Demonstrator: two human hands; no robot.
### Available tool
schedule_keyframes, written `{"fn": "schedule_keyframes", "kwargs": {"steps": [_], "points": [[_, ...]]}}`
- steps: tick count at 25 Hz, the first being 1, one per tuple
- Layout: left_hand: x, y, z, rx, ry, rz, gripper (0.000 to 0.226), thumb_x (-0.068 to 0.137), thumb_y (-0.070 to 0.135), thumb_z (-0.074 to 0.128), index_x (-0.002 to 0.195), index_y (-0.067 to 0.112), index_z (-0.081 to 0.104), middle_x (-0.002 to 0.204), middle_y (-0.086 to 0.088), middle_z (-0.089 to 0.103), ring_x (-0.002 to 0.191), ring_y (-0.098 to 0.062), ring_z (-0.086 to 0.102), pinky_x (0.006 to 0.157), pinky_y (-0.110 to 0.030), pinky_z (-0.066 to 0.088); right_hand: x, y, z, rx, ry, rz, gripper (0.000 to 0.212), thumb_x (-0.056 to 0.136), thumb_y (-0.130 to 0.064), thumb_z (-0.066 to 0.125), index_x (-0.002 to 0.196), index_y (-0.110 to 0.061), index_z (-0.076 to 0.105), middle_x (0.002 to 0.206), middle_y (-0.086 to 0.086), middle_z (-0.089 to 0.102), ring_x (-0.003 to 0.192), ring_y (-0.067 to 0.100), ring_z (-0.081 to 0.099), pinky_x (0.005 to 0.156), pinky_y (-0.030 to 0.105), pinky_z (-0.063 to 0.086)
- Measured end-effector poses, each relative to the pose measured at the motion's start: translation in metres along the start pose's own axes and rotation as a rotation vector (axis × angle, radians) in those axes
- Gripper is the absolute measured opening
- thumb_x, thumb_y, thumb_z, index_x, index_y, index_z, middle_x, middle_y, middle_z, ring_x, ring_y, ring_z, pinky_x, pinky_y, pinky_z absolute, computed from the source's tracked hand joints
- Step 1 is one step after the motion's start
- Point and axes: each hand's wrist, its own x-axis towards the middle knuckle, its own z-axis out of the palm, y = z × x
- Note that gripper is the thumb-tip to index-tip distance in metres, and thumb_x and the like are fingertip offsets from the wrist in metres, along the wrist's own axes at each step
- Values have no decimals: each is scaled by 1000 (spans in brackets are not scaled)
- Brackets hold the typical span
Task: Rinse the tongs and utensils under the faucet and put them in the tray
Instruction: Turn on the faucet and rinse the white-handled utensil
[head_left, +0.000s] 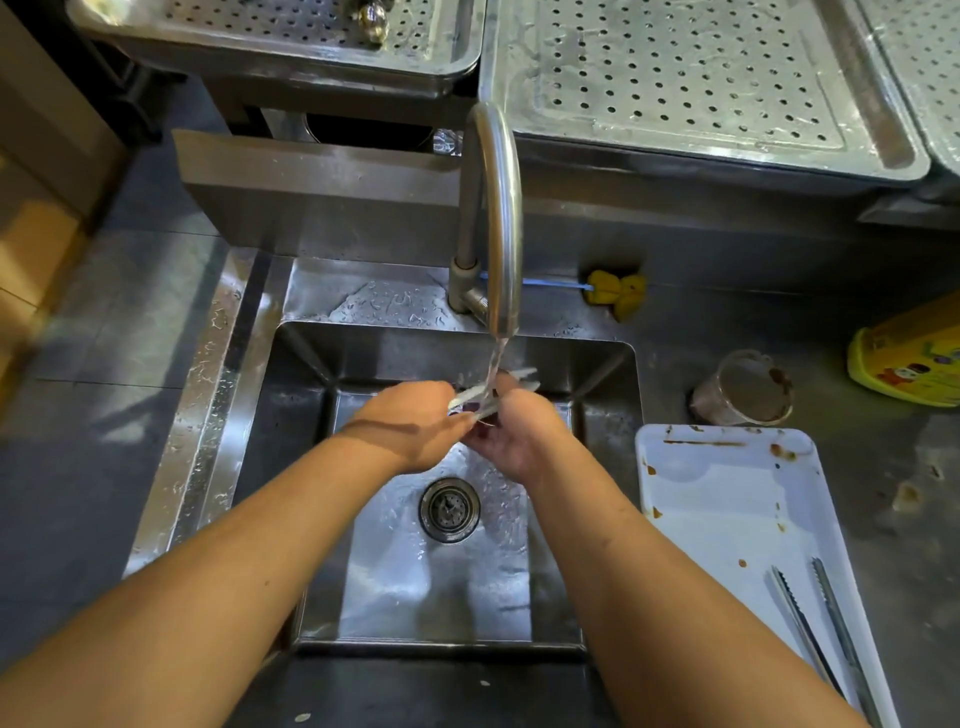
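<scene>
Water runs from the curved steel faucet (496, 208) into the steel sink (311, 467). Under the stream, both hands hold a small bunch of metal utensils (511, 382) that lie across the water. My left hand (415, 426) pinches the utensils from the left. My right hand (519, 431) grips them from the right and below. To the right of the sink lies a white tray (727, 499) with brown sauce stains. A pair of metal tongs (821, 623) rests in the tray's near right corner.
A dirty clear cup (743, 389) lies on its side behind the tray. A yellow brush (615, 293) lies by the faucet base and a yellow container (909, 358) stands at the right edge. Perforated steel trays (675, 78) sit at the back.
</scene>
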Motion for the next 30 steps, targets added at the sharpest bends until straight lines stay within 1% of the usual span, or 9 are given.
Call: {"fn": "schedule_keyframes", "kwargs": {"steps": [4,7,11,15,17,20,24,28,30], "points": [[-15,-5,20,-903,-139,-269,27,108,33,46,95,13,59,61,0,51,40,-10,37,41,-22,31,0,11,10,-73,37,-79,20,101,-17,64,110,0,66,87,12,67,73,26,66,63,38,58],[-28,-2,37,-1269,-225,-399,52,104,59,48,121,12,61,55,6,46,41,-8,29,37,-18,29,0,15,15,-20,46,-117,37,104,-33,60,126,-3,60,89,13,69,77,28,69,72,41,55],[-31,0,54,-1163,-264,-379,69,85,78,60,113,16,65,56,6,48,42,-10,37,42,-23,43,-7,12,10,66,-33,-10,59,102,-64,39,121,-13,61,78,10,69,62,24,69,68,38,52],[-34,9,68,-976,-237,-276,40,101,54,54,110,16,63,88,-15,69,63,-19,65,57,-31,63,-9,18,6,-89,52,-102,48,103,-51,54,111,-6,65,79,10,64,60,22,62,60,36,54],[-36,14,74,-970,-122,-247,15,104,42,53,111,30,55,98,-7,70,69,-6,70,48,-15,54,-8,24,4,-207,56,-200,39,102,-46,60,112,-8,63,83,10,65,62,20,63,61,36,58],[-43,18,80,-1021,-72,-162,31,106,35,55,134,42,43,97,10,68,65,11,68,49,-6,48,-6,27,0,-337,71,-316,37,103,-44,59,125,-14,56,90,9,69,62,18,67,76,47,62],[-41,8,83,-706,14,-70,18,99,51,57,115,45,62,85,14,75,78,-5,72,73,-28,56,-7,25,-4,-385,126,-405,28,107,-45,47,109,-18,55,71,8,68,53,19,65,67,44,61],[-34,15,73,-1160,-24,-134,12,91,35,59,100,37,67,73,8,76,60,-8,70,62,-31,58,-13,16,1,-321,69,-378,31,104,-49,52,109,-19,54,82,10,71,69,25,69,63,43,62],[-34,20,68,-1174,-4,-163,17,91,49,52,88,36,63,63,4,64,46,-10,54,48,-29,46,-17,14,-2,-349,-6,-364,36,101,-44,62,119,-14,55,96,13,75,79,27,72,57,36,55]]}}
